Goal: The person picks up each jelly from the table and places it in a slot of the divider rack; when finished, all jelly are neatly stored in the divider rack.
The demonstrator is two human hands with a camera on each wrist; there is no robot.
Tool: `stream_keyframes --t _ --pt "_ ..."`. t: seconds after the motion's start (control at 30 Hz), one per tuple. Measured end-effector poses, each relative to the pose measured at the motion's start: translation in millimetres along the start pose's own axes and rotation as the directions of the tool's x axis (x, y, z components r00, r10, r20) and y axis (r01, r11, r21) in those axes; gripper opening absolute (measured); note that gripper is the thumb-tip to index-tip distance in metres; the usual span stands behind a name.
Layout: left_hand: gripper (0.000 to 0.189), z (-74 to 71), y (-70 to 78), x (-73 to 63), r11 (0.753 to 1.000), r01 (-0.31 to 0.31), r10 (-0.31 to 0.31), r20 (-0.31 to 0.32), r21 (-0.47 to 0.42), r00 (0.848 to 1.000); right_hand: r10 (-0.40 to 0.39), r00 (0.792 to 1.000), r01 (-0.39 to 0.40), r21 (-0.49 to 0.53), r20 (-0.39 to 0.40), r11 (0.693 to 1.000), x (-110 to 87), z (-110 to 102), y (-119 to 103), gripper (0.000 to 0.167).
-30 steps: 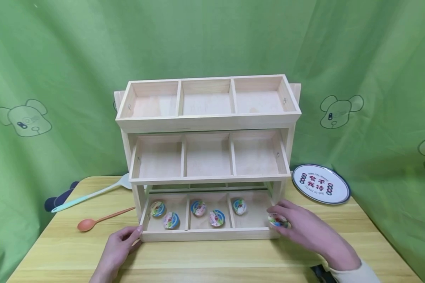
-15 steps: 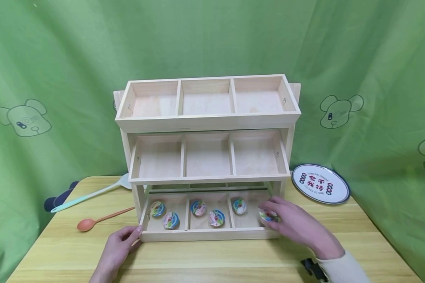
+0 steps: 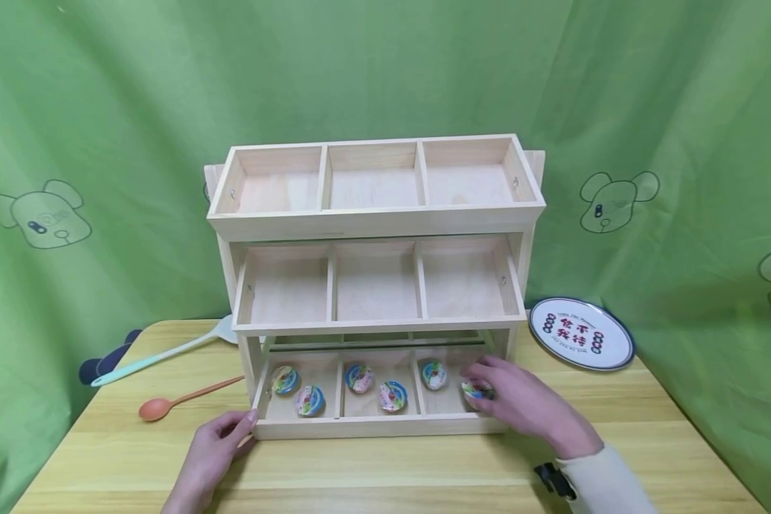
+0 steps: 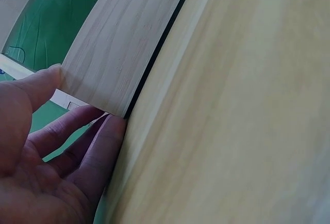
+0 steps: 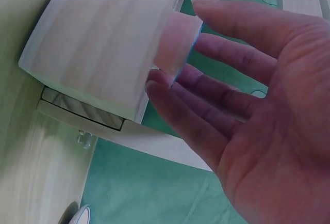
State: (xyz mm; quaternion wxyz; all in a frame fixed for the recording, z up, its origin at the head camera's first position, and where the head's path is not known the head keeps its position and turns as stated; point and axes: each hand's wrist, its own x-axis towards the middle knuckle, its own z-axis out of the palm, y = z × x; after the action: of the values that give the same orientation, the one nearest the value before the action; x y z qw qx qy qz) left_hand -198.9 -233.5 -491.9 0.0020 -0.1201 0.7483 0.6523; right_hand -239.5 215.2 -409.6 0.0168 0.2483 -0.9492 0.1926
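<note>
My right hand (image 3: 523, 403) holds a small jelly cup (image 3: 477, 390) with a printed lid over the right compartment of the rack's bottom tray (image 3: 379, 428). In the right wrist view the jelly cup (image 5: 175, 46) shows a pink side, with fingers and thumb around it at the tray's front rim. My left hand (image 3: 210, 453) holds the tray's front left corner. The left wrist view has the left hand's (image 4: 62, 152) thumb at the top corner and its fingers against the end. Similar jelly cups lie in the tray, such as one (image 3: 434, 375) in the right compartment.
Above stand the wooden rack's middle tray (image 3: 379, 328) and top tray (image 3: 379, 223), each with three compartments. A mint spoon (image 3: 160, 357) and an orange spoon (image 3: 157, 408) lie left on the table (image 3: 360, 475); a white plate (image 3: 581, 335) is at right. Green curtain hangs behind.
My right hand has moved left with the jelly cup, from the tray's right end to over its right compartment. The left hand has stayed at the corner.
</note>
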Motion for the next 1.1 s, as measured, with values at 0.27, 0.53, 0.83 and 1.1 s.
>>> stream_keyframes --t 0.27,0.53,0.83,1.1 --pt "0.041 1.1 0.3 0.5 1.000 0.005 -0.005 -0.009 -0.005 1.000 0.004 1.000 -0.004 -0.001 0.019 1.000 6.3 6 3 0.038" --pt "0.042 -0.1 -1.4 0.6 1.000 0.006 -0.006 -0.009 0.002 1.000 -0.043 0.999 0.043 -0.012 0.024 0.999 11.3 11 9 0.035" --pt "0.044 -0.9 -3.7 2.4 1.000 0.009 -0.009 -0.002 0.000 1.000 -0.035 0.999 0.036 -0.040 0.012 0.999 15.7 17 12 0.026" --pt "0.044 -0.3 -1.8 1.7 1.000 0.010 -0.010 -0.010 0.001 1.000 -0.053 0.999 0.052 -0.077 -0.006 0.996 19.3 20 13 0.014"
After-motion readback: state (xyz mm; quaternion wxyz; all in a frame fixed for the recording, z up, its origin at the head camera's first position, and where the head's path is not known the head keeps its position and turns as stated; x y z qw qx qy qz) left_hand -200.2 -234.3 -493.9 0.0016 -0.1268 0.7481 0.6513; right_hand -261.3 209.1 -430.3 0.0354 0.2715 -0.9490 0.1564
